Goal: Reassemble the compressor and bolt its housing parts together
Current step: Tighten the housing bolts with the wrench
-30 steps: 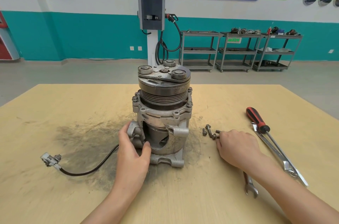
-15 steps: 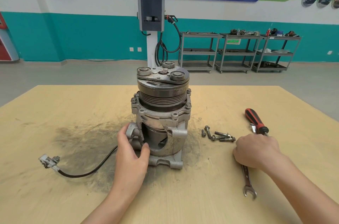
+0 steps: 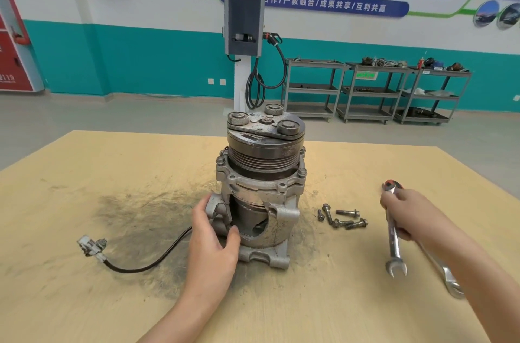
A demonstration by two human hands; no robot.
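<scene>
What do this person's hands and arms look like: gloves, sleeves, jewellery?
Both are bare. The left hand and right hand wear no gloves, rings or watch, and both forearms show no sleeve up to the frame edge.

The counter point(image 3: 365, 300) is pale yellow wood, smudged with a dark grey sooty patch to the left of the compressor point(image 3: 261, 190). The compressor's housing is dull silver, its pulley near black with fine grooved rings, its top plate grey and speckled with rust. A black cable point(image 3: 157, 255) trails from it to a whitish plug point(image 3: 91, 245). The bolts point(image 3: 342, 217) are grey steel. The spanner point(image 3: 395, 247) shines chrome, and a red and black handle point(image 3: 392, 184) peeks out behind it. The wall behind is white above teal.
</scene>
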